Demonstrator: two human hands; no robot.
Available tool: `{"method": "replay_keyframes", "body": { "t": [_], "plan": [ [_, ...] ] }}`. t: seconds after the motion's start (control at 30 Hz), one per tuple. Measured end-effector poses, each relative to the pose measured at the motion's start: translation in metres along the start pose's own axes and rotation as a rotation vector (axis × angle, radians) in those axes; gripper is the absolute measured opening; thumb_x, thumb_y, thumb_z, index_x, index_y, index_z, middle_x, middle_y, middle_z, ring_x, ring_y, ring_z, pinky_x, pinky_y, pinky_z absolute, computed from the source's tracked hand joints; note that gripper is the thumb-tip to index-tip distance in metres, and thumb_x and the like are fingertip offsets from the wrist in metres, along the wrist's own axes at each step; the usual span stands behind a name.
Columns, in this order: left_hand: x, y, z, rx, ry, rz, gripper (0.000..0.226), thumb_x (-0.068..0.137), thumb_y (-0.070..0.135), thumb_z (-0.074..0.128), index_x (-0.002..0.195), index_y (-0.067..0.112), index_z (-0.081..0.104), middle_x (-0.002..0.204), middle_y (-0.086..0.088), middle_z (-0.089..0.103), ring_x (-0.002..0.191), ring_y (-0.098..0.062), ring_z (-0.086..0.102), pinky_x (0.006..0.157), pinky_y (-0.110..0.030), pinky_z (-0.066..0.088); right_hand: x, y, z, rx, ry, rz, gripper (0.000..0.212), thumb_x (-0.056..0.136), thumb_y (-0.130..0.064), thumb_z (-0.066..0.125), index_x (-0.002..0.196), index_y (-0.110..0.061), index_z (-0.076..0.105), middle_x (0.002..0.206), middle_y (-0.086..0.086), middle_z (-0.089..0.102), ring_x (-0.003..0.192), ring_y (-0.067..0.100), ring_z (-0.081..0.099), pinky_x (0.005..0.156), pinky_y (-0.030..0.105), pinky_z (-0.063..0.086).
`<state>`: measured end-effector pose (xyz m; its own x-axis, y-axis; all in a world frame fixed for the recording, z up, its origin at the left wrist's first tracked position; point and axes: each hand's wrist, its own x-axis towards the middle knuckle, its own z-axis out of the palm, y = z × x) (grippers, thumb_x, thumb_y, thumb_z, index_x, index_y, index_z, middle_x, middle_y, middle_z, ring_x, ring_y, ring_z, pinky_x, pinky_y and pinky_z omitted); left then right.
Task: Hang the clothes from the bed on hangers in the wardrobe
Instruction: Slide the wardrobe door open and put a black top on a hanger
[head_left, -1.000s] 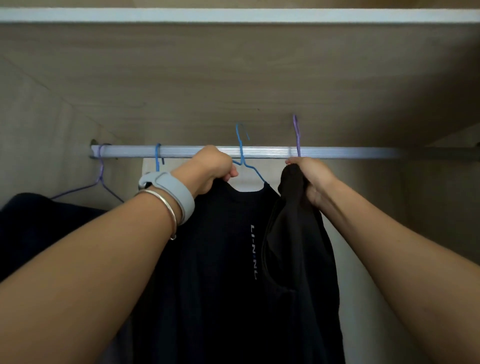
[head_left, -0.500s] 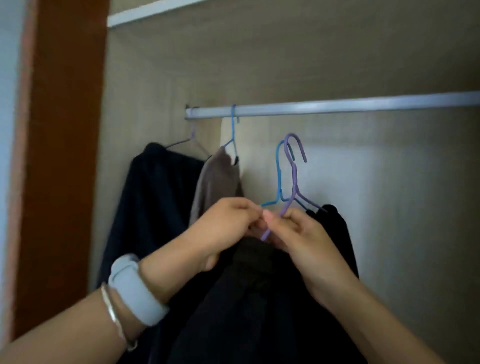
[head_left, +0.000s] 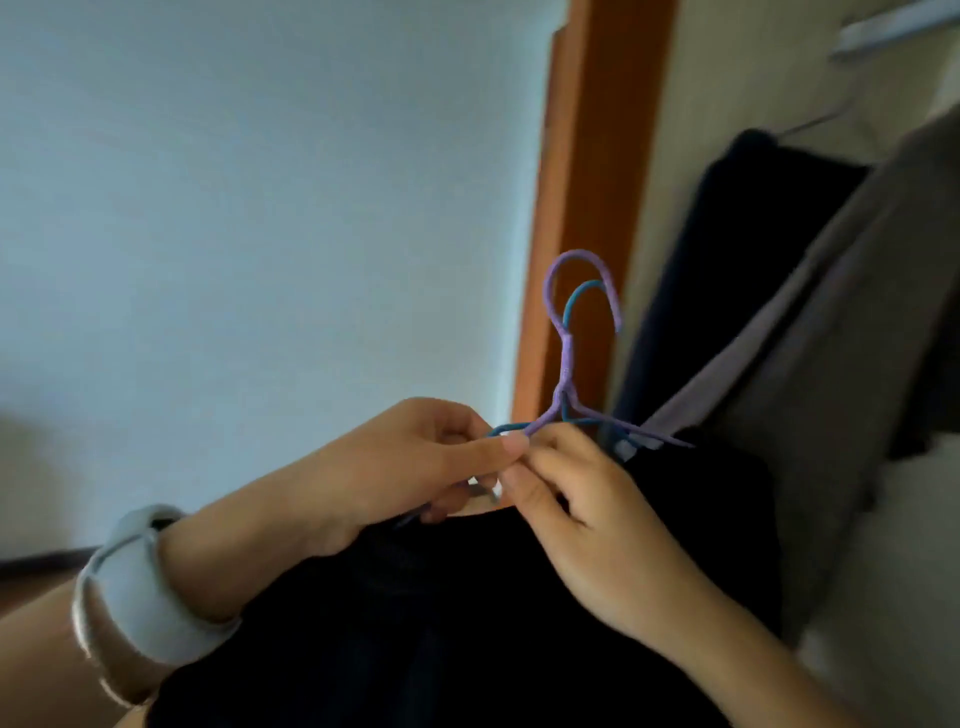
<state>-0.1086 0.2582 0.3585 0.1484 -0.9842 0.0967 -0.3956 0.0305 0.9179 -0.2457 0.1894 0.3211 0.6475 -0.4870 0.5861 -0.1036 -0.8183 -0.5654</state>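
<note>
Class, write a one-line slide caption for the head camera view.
Left hand and right hand pinch a purple hanger and blue hanger together above dark clothing.

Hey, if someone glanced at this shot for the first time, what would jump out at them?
Two wire hangers, a purple hanger over a blue hanger, pinched mid-frame between the left hand and right hand. Below them drapes black clothing; a grey wristband sits lower left.
</note>
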Motion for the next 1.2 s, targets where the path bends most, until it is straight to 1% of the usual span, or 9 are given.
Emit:
{"method": "replay_keyframes", "body": {
  "t": [0.13, 0.2, 0.3, 0.4, 0.47, 0.57, 0.73, 0.97, 1.2],
  "plan": [
    [-0.012, -0.044, -0.068, 0.098, 0.211, -0.096, 0.029, 0.073, 0.036, 0.074, 0.075, 0.009, 0.061, 0.056, -0.001, 0.044, 0.038, -0.006, 0.033, 0.038, -0.012, 0.028, 0.051, 0.008, 0.032, -0.07, 0.122, -0.2, 0.024, 0.079, -0.036, 0.054, 0.075, -0.018, 0.069, 0.071, -0.014, 0.059, 0.073, 0.005, 0.055, 0.067, 0.003, 0.04],
    [-0.014, -0.067, -0.105, 0.132, 0.327, -0.124, 0.021, 0.075, 0.029, 0.072, 0.069, 0.013, 0.061, 0.059, -0.003, 0.047, 0.037, -0.006, 0.032, 0.038, -0.012, 0.027, 0.083, 0.022, 0.052, -0.081, 0.138, -0.182, 0.022, 0.079, -0.04, 0.062, 0.086, -0.02, 0.065, 0.079, -0.021, 0.056, 0.079, -0.002, 0.051, 0.071, 0.001, 0.037],
    [-0.012, -0.096, -0.157, 0.16, 0.473, -0.14, 0.026, 0.079, 0.025, 0.069, 0.058, 0.016, 0.056, 0.039, 0.008, 0.045, 0.033, -0.006, 0.029, 0.036, -0.013, 0.024, 0.137, 0.045, 0.097, -0.139, -0.214, -0.001, 0.039, 0.079, -0.051, 0.058, 0.113, -0.033, 0.05, 0.098, -0.018, 0.055, 0.093, -0.001, 0.051, 0.082, 0.01, 0.038],
    [-0.004, -0.119, -0.205, 0.189, 0.577, -0.142, 0.029, 0.08, 0.024, 0.068, 0.055, 0.017, 0.055, 0.033, 0.009, 0.042, 0.031, -0.005, 0.028, 0.035, -0.012, 0.025, 0.191, 0.059, 0.149, -0.281, -0.317, -0.046, 0.032, 0.085, -0.052, 0.051, 0.107, -0.03, 0.058, 0.083, -0.015, 0.055, 0.077, 0.005, 0.053, 0.067, 0.021, 0.041],
    [0.004, -0.128, -0.233, 0.195, 0.613, -0.141, 0.03, 0.08, 0.024, 0.068, 0.054, 0.018, 0.055, 0.034, 0.009, 0.041, 0.032, -0.006, 0.03, 0.037, -0.013, 0.027, 0.226, 0.066, 0.18, -0.319, -0.292, -0.132, 0.031, 0.087, -0.051, 0.048, 0.107, -0.03, 0.059, 0.087, -0.015, 0.051, 0.081, 0.006, 0.051, 0.067, 0.02, 0.039],
    [0.02, -0.137, -0.267, 0.225, 0.651, -0.145, 0.026, 0.08, 0.025, 0.068, 0.058, 0.017, 0.058, 0.036, 0.008, 0.047, 0.032, -0.006, 0.034, 0.039, -0.012, 0.031, 0.275, 0.072, 0.217, -0.36, -0.342, -0.216, 0.035, 0.09, -0.05, 0.039, 0.111, -0.029, 0.059, 0.1, -0.015, 0.047, 0.105, 0.012, 0.046, 0.087, 0.03, 0.04],
    [0.051, -0.161, -0.321, 0.209, 0.698, -0.188, 0.029, 0.089, 0.026, 0.057, 0.062, 0.015, 0.063, 0.037, 0.007, 0.055, 0.032, -0.004, 0.041, 0.041, -0.009, 0.037, 0.349, 0.09, 0.272, -0.165, -0.431, -0.132, 0.035, 0.093, -0.044, 0.04, 0.095, -0.02, 0.066, 0.09, -0.005, 0.071, 0.09, 0.019, 0.063, 0.085, 0.037, 0.049],
    [0.115, -0.212, -0.387, 0.205, 0.777, -0.268, 0.028, 0.094, 0.025, 0.045, 0.077, 0.012, 0.063, 0.06, 0.006, 0.07, 0.04, -0.005, 0.058, 0.045, -0.013, 0.048, 0.437, 0.138, 0.349, -0.031, -0.444, -0.154, 0.033, 0.093, -0.039, 0.042, 0.098, -0.017, 0.066, 0.091, -0.004, 0.069, 0.085, 0.022, 0.06, 0.082, 0.039, 0.047],
    [0.193, -0.268, -0.47, 0.322, 0.894, -0.381, 0.03, 0.096, 0.025, 0.039, 0.081, 0.016, 0.063, 0.068, 0.005, 0.07, 0.058, 0.0, 0.064, 0.061, -0.014, 0.052, 0.562, 0.184, 0.442, 0.103, -0.46, -0.24, 0.029, 0.092, -0.039, 0.046, 0.092, -0.019, 0.067, 0.07, -0.009, 0.058, 0.068, 0.012, 0.053, 0.069, 0.03, 0.041]
  ]
}}
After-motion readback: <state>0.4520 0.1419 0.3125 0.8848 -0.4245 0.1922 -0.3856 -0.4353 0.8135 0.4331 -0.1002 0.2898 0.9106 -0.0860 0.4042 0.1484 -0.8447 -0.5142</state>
